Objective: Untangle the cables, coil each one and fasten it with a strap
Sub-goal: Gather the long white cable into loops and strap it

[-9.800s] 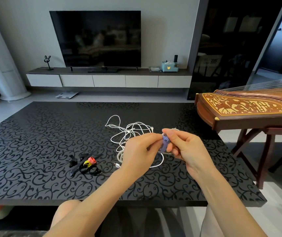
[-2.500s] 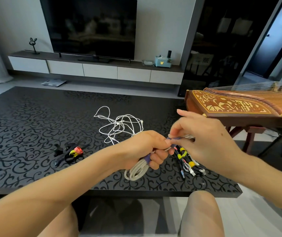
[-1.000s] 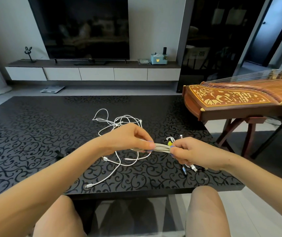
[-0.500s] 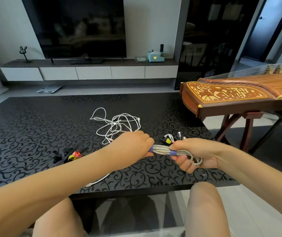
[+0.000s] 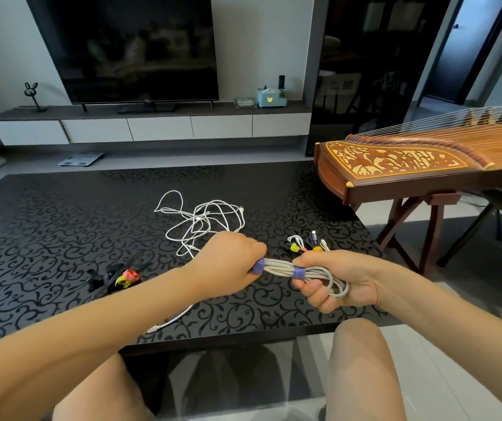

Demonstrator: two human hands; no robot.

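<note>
A coiled white cable [image 5: 278,266] stretches level between my two fists above the black patterned table [image 5: 46,226]. My left hand [image 5: 228,262] grips its left end, where a purple strap [image 5: 258,265] wraps the bundle. My right hand [image 5: 338,278] grips the right end beside a second purple strap [image 5: 299,272], and the coil's loop curls out under its fingers. Behind my hands lies a tangle of white cables [image 5: 201,223]. One white cable end [image 5: 164,323] trails toward the table's front edge.
Spare straps in black, red and yellow [image 5: 119,279] lie at the left. Strapped cable bundles [image 5: 304,243] rest behind my right hand. A wooden zither [image 5: 411,165] on a stand is to the right of the table. My knees are below the front edge.
Both hands hold the coil as half a second ago. A second ago the cable's loose ends still hung from it onto the table; now the bundle is tight with two purple straps.
</note>
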